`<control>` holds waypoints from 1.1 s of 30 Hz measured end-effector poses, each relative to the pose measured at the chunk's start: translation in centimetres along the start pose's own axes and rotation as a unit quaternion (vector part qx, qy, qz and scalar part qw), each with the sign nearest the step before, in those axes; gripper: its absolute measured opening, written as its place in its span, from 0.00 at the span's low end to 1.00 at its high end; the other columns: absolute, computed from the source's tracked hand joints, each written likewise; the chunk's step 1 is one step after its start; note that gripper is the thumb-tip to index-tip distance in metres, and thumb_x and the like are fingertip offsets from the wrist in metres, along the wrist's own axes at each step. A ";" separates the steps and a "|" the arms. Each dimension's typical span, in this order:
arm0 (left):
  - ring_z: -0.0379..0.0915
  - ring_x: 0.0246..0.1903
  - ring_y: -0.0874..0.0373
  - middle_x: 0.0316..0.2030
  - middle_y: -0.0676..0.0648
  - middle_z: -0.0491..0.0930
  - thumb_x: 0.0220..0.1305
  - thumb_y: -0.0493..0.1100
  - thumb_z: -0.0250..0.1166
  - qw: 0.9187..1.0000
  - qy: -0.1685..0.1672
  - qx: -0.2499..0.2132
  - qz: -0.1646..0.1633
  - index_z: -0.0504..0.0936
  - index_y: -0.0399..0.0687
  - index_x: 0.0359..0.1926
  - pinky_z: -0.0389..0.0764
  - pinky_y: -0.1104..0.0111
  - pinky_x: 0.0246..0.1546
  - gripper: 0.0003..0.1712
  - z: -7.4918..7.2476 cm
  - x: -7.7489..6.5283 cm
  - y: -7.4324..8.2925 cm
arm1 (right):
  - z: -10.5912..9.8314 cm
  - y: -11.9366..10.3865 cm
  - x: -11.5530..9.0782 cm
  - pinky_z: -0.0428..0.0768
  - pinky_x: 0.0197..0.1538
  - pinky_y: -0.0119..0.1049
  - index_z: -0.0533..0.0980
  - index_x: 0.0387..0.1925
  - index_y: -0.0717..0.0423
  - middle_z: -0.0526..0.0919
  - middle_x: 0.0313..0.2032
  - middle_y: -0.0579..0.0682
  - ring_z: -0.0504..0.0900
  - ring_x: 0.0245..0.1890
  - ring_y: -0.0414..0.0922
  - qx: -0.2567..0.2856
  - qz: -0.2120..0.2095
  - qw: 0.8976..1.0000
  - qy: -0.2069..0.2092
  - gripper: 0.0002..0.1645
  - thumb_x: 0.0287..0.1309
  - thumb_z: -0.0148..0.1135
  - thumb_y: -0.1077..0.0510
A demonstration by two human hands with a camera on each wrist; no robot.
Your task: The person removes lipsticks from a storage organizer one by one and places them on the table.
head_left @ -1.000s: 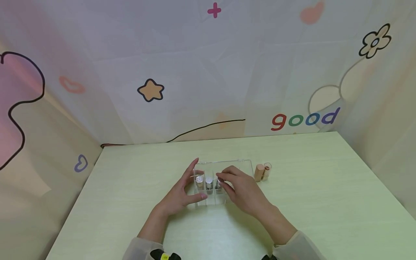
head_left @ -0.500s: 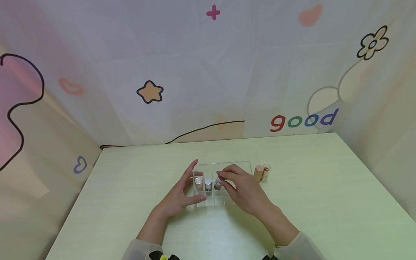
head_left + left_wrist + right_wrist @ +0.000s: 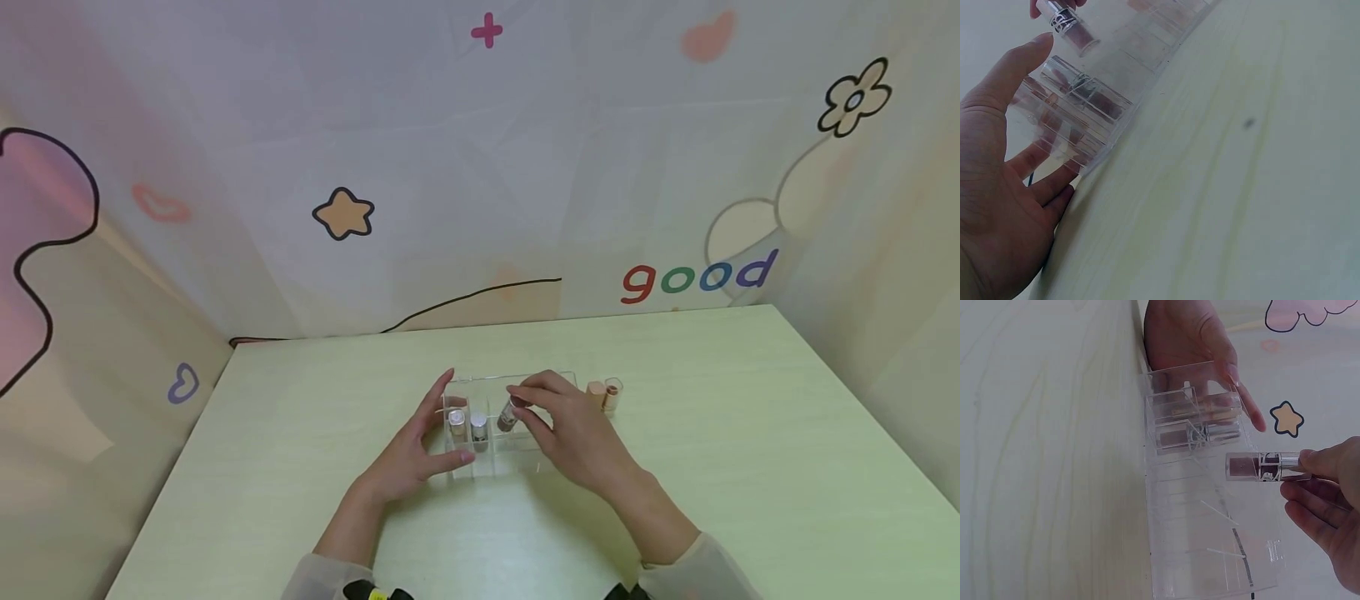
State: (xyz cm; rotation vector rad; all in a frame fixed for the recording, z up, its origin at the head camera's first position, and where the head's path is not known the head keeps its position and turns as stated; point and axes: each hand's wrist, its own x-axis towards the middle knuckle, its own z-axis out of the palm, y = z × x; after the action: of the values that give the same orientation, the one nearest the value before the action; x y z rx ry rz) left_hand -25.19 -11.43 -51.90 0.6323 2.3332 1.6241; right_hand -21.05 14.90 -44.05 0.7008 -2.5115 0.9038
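A clear acrylic lipstick organizer (image 3: pixel 510 463) stands on the table. My left hand (image 3: pixel 405 454) holds its left end, thumb at the front and fingers spread along the side and back. My right hand (image 3: pixel 573 433) pinches one end of a lipstick (image 3: pixel 1254 467) with a silver band and mauve-tinted clear section. In the right wrist view, this tube is out above the slots; from the head view it tilts over the organizer's middle. A gold-toned lipstick (image 3: pixel 457 423) and a silver-topped lipstick (image 3: pixel 478 428) stand in the leftmost slots.
Just right of the organizer stand a peach-coloured lipstick (image 3: pixel 596 392), partly behind my right hand, and a clear-capped lipstick (image 3: pixel 612 394). Behind the pale wooden table (image 3: pixel 330 375) hangs a printed cloth (image 3: pixel 450 183).
My right hand has drawn the lipstick up out of its slot and slightly right, tilting it. My left hand stays on the organizer.
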 end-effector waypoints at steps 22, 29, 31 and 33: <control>0.62 0.75 0.48 0.70 0.57 0.69 0.60 0.49 0.78 1.000 0.003 0.002 -0.004 0.42 0.91 0.79 0.46 0.35 0.77 0.63 0.0 0.0 0.1 | -1.8 -0.1 0.3 0.78 0.38 0.32 0.86 0.54 0.55 0.86 0.47 0.44 0.85 0.41 0.38 -0.013 0.016 1.000 0.024 0.19 0.62 0.74 0.60; 0.62 0.76 0.48 0.70 0.56 0.69 0.59 0.48 0.79 1.000 0.002 -0.008 -0.002 0.43 0.91 0.79 0.48 0.37 0.77 0.64 0.0 -0.1 0.1 | -2.2 0.0 0.3 0.84 0.43 0.36 0.86 0.54 0.55 0.86 0.47 0.44 0.86 0.43 0.40 -0.020 0.018 0.999 0.025 0.18 0.62 0.73 0.60; 0.61 0.76 0.48 0.71 0.55 0.69 0.59 0.48 0.79 1.000 0.002 -0.012 0.000 0.43 0.90 0.79 0.48 0.37 0.77 0.64 0.0 -0.1 0.1 | -2.3 0.1 0.3 0.84 0.43 0.37 0.86 0.54 0.55 0.86 0.47 0.44 0.86 0.43 0.40 -0.023 0.019 0.999 0.026 0.18 0.63 0.73 0.59; 0.61 0.76 0.47 0.71 0.55 0.69 0.58 0.49 0.79 1.000 0.001 -0.014 0.000 0.44 0.90 0.79 0.48 0.37 0.77 0.64 0.0 -0.1 0.2 | -2.5 0.1 0.3 0.84 0.43 0.38 0.86 0.54 0.54 0.86 0.47 0.44 0.87 0.43 0.40 -0.024 0.018 0.999 0.029 0.18 0.63 0.72 0.58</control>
State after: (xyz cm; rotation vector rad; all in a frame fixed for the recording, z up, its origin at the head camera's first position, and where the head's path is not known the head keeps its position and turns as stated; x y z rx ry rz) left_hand -25.09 -11.43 -51.75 0.6257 2.3085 1.6561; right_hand -20.95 16.55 -42.15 0.6079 -2.4921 0.8595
